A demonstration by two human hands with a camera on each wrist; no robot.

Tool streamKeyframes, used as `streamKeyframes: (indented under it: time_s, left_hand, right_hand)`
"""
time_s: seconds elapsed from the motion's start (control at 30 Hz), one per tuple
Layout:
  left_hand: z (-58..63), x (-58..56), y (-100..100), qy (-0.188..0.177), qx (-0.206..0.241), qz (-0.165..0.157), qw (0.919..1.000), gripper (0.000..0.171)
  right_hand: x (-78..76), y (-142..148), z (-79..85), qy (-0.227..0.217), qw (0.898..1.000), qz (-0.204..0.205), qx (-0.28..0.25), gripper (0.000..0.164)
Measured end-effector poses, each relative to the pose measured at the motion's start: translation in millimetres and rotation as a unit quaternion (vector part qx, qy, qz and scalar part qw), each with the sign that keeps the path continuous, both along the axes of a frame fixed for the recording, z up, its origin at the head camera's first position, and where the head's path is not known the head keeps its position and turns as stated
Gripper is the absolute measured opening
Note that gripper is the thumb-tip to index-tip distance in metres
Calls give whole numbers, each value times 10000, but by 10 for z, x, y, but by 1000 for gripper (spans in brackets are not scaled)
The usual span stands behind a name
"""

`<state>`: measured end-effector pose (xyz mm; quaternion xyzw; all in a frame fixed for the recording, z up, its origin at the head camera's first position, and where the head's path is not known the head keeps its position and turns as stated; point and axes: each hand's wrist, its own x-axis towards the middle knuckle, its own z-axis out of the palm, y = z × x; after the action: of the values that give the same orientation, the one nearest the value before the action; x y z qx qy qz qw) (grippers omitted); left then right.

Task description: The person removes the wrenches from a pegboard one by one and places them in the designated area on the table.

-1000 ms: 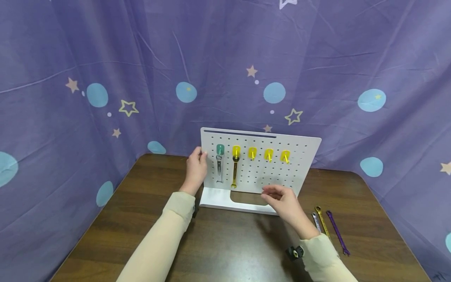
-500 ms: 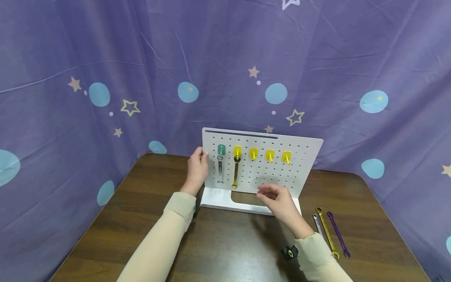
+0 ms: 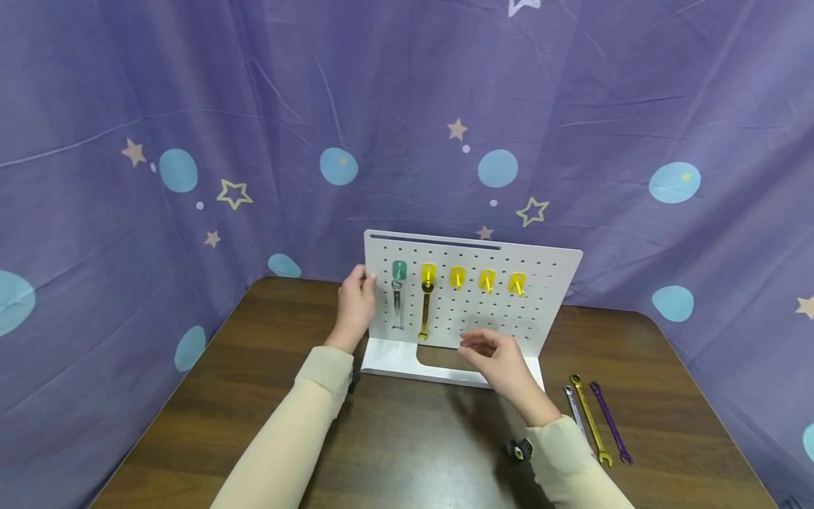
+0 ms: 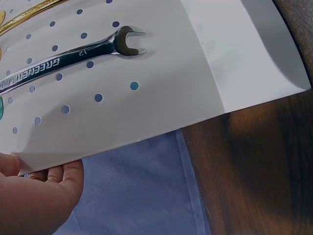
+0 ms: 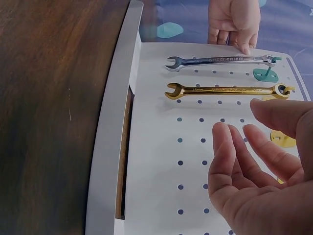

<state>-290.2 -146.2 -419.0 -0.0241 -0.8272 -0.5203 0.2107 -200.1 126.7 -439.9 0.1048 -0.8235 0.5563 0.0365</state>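
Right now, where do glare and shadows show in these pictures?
Head view: pale sheen on the table, a dark shadow below the right hand; left wrist view: grey shadow on the pegboard; right wrist view: glints along the hanging gold wrench.

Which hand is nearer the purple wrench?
Right: the right hand is left of the purple wrench; the left hand is farther left, gripping the pegboard at its left edge.
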Motion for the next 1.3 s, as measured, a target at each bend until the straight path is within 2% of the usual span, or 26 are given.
streamKeyframes:
  time_s: [0.3,0.73,1.3]
  left_hand:
    - [-6,-9,-1,16,-19,11,10000,12]
    - [-10,-12,6,-29,54,5,10000,13]
    - [5,15,14,51,-62,79,9999,13]
  right_hand:
    - [-52,-93,21,44,10000,-66,-3,20]
    - [-150,-167,61,20,9999,37,103,27]
    - [-273,-291,144,109,9996,207,142,29]
